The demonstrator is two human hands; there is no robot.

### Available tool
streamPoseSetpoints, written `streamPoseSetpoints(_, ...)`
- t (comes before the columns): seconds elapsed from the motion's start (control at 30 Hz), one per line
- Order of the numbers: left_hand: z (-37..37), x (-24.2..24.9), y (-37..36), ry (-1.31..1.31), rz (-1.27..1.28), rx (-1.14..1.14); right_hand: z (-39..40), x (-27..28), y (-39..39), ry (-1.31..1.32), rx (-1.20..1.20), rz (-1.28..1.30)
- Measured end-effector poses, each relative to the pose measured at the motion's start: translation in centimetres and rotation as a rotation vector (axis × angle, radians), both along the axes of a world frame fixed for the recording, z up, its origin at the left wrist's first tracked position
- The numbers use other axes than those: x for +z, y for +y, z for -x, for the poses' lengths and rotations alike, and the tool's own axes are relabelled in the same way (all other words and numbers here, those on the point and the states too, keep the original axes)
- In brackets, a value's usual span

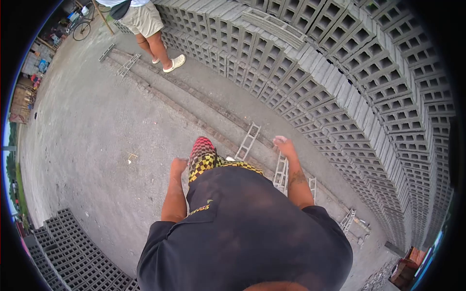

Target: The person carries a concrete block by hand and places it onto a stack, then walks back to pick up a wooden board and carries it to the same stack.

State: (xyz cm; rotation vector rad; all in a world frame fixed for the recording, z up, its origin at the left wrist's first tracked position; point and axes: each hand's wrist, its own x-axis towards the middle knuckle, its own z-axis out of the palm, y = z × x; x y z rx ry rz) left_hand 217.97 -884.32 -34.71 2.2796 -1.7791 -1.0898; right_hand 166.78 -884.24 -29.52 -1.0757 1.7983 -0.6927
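Observation:
My left hand [179, 165] hangs beside the checkered shorts [204, 162], over bare ground; its fingers are too hidden to read. On the other side, my right hand [284, 145] is held out with loosely bent, pale-tipped fingers and nothing visible in it. Just below it in view is a grey hollow block [281, 172], partly covered by the arm. Another hollow block [247, 141] lies to the left of my right hand, across two long rails [208, 127] on the ground.
Tall stacks of hollow blocks [335, 104] line the right side. A person [141, 24] stands at the upper left near two blocks on the rails. More stacked blocks [80, 245] are at the lower left. A bicycle [81, 31] is at the far upper left.

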Motion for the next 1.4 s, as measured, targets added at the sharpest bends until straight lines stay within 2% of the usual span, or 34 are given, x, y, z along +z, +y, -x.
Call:
streamPoseSetpoints(0.03,0.2,-1.4,-3.0,-0.069,0.109,-0.233,0.4,1.5,-2.5,-0.038,-0.06,0.072)
streamPoseSetpoints(0.1,3.3,-0.4,-9.6,0.05,0.016,-0.085,1.3,5.7,-6.4,-0.304,-0.238,0.144)
streamPoseSetpoints(0.17,7.7,3.4,-15.9,0.172,0.101,-0.073,2.5,8.6,-9.1,-0.37,-0.348,0.156)
streamPoseSetpoints(0.2,9.7,4.5,-19.6,0.27,0.058,-0.044,3.3,9.8,-10.5,-0.435,-0.438,0.174)
streamPoseSetpoints(0.3,16.3,10.0,-30.2,0.552,0.037,-0.047,6.4,11.9,-14.7,-0.407,-0.454,0.14)
streamPoseSetpoints(0.37,20.4,10.5,-38.0,0.824,0.122,0.037,8.3,13.8,-18.6,-0.399,-0.517,0.157)
streamPoseSetpoints(0.43,24.3,14.7,-45.8,0.886,0.177,-0.018,10.2,14.8,-23.7,-0.388,-0.587,0.182)
streamPoseSetpoints(0.53,29.9,16.9,-57.8,0.918,0.247,-0.095,13.9,14.4,-31.9,-0.328,-0.67,0.252)
streamPoseSetpoints(0.6,33.4,17.7,-65.4,0.785,0.408,-0.123,16.3,13.9,-37.5,-0.283,-0.773,0.266)
streamPoseSetpoints(0.63,35.3,17.9,-68.4,0.787,0.375,-0.117,17.1,13.6,-39.8,-0.248,-0.79,0.196)
streamPoseSetpoints(0.7,37.1,17.9,-72.9,0.539,0.359,-0.196,17.7,12.9,-43.1,-0.219,-0.765,0.065)
streamPoseSetpoints(0.73,38.0,17.8,-74.5,0.532,0.342,-0.21,18.4,12.8,-45.1,-0.189,-0.723,0.009)
streamPoseSetpoints(0.8,39.7,17.7,-77.1,0.357,-0.092,-0.354,18.7,12.8,-48.3,-0.179,-0.711,-0.063)
streamPoseSetpoints(0.87,40.9,17.2,-78.2,0.263,-0.128,-0.42,18.3,12.6,-49.2,-0.174,-0.717,-0.154)
streamPoseSetpoints(0.93,41.9,17.5,-78.7,0.187,-0.151,-0.474,19.1,12.8,-50.5,-0.024,-0.551,-0.411)
streamPoseSetpoints(1.0,42.3,18.3,-79.3,0.144,-0.179,-0.607,19.4,12.2,-51.3,-0.015,-0.663,-0.413)
streamPoseSetpoints(1.03,41.8,15.8,-79.6,0.21,-0.09,-0.593,19.6,12.2,-51.2,-0.063,-0.635,-0.398)
streamPoseSetpoints(1.1,41.8,15.4,-79.2,0.183,-0.012,-0.628,19.6,12.1,-51.7,-0.108,-0.611,-0.385)
streamPoseSetpoints(1.17,41.6,15.2,-78.6,0.155,0.074,-0.665,19.3,10.3,-52.0,0.274,-0.454,-0.396)
streamPoseSetpoints(1.3,41.4,15.1,-77.6,0.14,0.148,-0.606,17.8,10.1,-51.2,0.117,-0.627,-0.225)
streamPoseSetpoints(1.37,41.2,15.4,-76.7,0.115,0.17,-0.608,17.3,8.4,-49.8,0.328,-0.627,-0.188)
streamPoseSetpoints(1.4,41.1,16.0,-75.7,0.21,0.214,-0.539,16.6,9.0,-49.5,0.33,-0.635,-0.184)
